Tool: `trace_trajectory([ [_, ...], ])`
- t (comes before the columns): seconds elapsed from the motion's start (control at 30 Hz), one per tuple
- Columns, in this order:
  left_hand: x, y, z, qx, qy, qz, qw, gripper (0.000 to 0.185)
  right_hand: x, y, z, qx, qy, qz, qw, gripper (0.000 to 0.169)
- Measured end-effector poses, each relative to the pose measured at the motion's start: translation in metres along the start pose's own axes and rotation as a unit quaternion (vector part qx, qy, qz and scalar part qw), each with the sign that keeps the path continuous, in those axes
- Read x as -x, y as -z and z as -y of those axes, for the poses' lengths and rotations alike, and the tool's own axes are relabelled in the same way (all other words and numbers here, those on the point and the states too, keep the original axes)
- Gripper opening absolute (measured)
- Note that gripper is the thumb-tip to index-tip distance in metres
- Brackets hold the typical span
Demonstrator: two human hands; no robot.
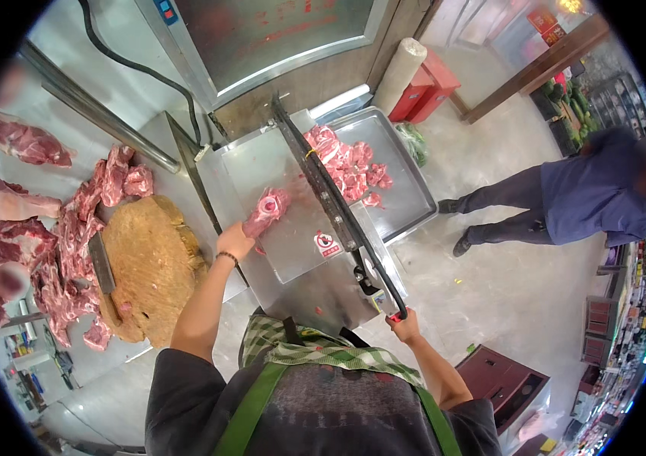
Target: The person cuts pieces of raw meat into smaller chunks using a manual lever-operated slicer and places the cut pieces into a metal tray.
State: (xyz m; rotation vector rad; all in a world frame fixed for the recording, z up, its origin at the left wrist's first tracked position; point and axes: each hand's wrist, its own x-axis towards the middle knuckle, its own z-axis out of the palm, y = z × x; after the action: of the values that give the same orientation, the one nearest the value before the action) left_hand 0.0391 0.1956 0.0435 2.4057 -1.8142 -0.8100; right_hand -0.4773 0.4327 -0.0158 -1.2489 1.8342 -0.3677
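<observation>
My left hand (236, 243) grips one end of a piece of meat with a round bone showing (267, 210), which rests on the steel table of a bone cutter (306, 245). My right hand (403, 325) is closed round the red handle end of the cutter's long black lever arm (377, 268). The blade bar (317, 176) crosses above the table, to the right of the meat. Beyond it, several cut meat chunks (351, 165) lie in a metal tray (408, 199).
At left, a cleaver (102, 262) lies on a round wooden chopping block (149, 262), beside bony meat pieces (66, 256). A steel pipe (100, 119) runs above the counter. A person (574, 188) stands at right. Red boxes (425, 85) and a dark red cabinet (499, 387) stand on the floor.
</observation>
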Motion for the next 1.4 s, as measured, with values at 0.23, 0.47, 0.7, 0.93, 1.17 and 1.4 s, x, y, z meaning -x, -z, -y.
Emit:
trace_trajectory([
  [0.23, -0.035, -0.002, -0.01, 0.01, -0.09, -0.015, 0.996, 0.035, 0.036, 0.05, 0.085, -0.048, -0.104, 0.015, 0.993, 0.024],
  [0.47, -0.057, 0.002, -0.041, 0.035, -0.104, 0.014, 0.994, 0.033, 0.073, 0.112, 0.215, -0.06, -0.1, 0.042, 0.992, 0.013],
  [0.7, -0.094, 0.015, -0.071, 0.044, -0.166, 0.0, 0.985, 0.033, 0.092, 0.167, 0.324, -0.059, -0.12, 0.078, 0.988, 0.007],
  [0.93, -0.17, 0.04, -0.084, -0.004, -0.208, -0.044, 0.977, 0.028, 0.093, 0.206, 0.434, -0.033, -0.151, 0.097, 0.983, 0.008],
  [1.17, -0.225, 0.035, -0.059, -0.045, -0.186, -0.019, 0.981, 0.029, 0.088, 0.214, 0.474, -0.026, -0.172, 0.095, 0.98, 0.009],
  [1.4, -0.204, 0.034, -0.072, -0.055, -0.162, 0.023, 0.985, 0.033, 0.095, 0.192, 0.389, -0.026, -0.126, 0.06, 0.99, 0.01],
])
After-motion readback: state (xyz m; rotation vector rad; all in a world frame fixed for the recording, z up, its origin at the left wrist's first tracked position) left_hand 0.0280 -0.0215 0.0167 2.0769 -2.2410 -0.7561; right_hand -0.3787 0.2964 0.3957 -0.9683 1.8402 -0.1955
